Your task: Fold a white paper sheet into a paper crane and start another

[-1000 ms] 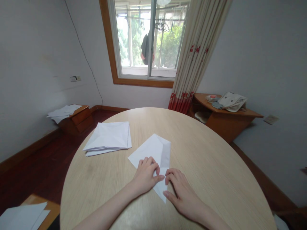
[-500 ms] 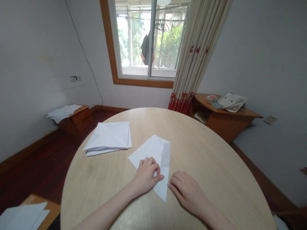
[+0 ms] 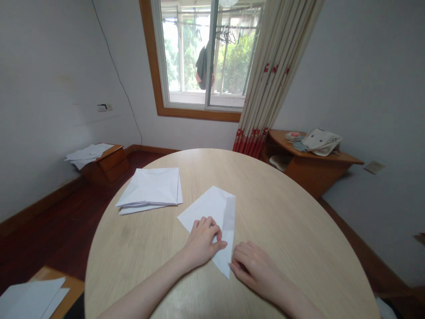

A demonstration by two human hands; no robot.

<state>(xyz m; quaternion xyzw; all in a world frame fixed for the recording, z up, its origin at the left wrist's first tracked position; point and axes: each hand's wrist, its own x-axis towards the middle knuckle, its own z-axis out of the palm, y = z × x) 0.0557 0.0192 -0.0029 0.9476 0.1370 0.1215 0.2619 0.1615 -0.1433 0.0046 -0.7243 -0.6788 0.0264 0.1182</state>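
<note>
The folded paper [image 3: 212, 212] lies at lower centre of the tabletop [image 3: 292, 239], its long axis running away from the person. The left hand [image 3: 202, 243] rests curled on it; the right hand [image 3: 254, 266], apart, lies open just beside its lower tip.

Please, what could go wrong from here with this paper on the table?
The folded sheet is pinned mainly by the left hand, so it may shift and a crease may go crooked. The right hand lies right beside its narrow tip and could bump it. The paper stack sits near the rim of the table and might slide off if knocked.
</note>
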